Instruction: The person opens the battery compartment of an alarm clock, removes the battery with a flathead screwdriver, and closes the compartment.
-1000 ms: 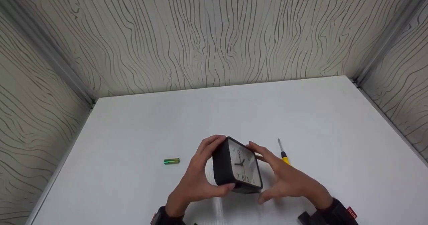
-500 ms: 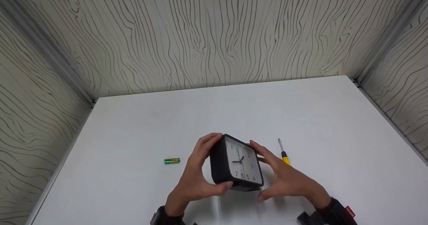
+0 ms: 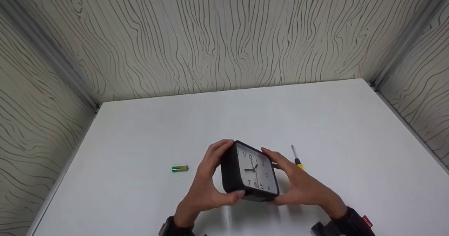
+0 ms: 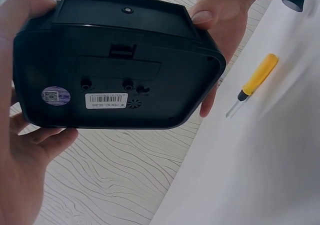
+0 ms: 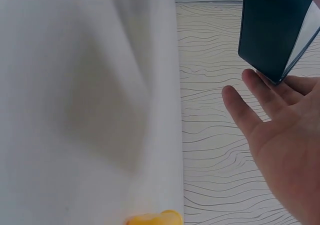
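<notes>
Between both hands a square black alarm clock (image 3: 261, 174) is held up off the table, its white dial turned towards the head camera and tilted. My left hand (image 3: 201, 188) grips its left side, fingers on the top edge and thumb under the bottom corner. At the right side my right hand (image 3: 305, 187) holds it, fingertips at the upper edge and thumb at the lower corner. The left wrist view shows the back of the clock (image 4: 165, 90), with small knobs, a barcode label (image 4: 106, 101), a round purple sticker (image 4: 56, 96) and a rectangular panel outline.
A green battery (image 3: 180, 168) lies on the white table (image 3: 140, 134) left of the hands. To the right lies a screwdriver (image 3: 297, 161) with a yellow and black handle, partly behind the right hand. Wood-grain patterned walls (image 3: 224, 39) enclose the table's back and sides.
The clock has risen slightly and its dial has turned more towards the head camera. My right thumb has moved in to the clock's lower right corner. Battery and screwdriver stay in place.
</notes>
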Tool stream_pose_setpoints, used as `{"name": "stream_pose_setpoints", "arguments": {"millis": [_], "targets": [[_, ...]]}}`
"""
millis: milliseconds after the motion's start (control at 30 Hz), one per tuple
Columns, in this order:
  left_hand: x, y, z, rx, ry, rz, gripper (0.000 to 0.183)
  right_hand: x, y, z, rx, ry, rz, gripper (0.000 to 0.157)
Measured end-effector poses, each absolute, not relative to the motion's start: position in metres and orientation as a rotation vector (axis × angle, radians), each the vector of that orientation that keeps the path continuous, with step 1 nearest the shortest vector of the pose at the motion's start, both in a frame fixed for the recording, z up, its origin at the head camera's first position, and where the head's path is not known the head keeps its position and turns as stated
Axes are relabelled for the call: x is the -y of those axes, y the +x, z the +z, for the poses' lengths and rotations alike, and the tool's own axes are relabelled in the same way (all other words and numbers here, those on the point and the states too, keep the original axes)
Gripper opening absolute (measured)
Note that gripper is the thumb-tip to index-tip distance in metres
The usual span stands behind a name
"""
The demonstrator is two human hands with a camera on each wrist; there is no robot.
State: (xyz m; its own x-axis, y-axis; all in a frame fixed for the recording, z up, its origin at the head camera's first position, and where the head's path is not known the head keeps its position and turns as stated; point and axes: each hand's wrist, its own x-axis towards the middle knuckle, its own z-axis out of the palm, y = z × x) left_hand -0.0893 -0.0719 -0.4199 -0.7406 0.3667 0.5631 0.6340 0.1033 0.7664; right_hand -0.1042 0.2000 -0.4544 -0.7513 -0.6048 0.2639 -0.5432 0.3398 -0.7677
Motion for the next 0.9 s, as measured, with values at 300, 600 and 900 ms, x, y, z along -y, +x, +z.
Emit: {"name": "stream_pose_setpoints", "arguments": {"millis": [300,600,900], "targets": [[0.072,-0.090,-0.419,2.158,-0.985,-1.688,0.088,-0.200,-0.107,-0.451,-2.525,-1.134,-1.416,0.103],[0.077,-0.092,-0.418,2.263,-0.970,-1.617,0.091,-0.205,-0.107,-0.448,-2.567,-1.077,-1.363,0.106],[0.084,-0.094,-0.417,2.368,-0.949,-1.585,0.093,-0.207,-0.107,-0.447,-2.612,-1.078,-1.315,0.107]]}}
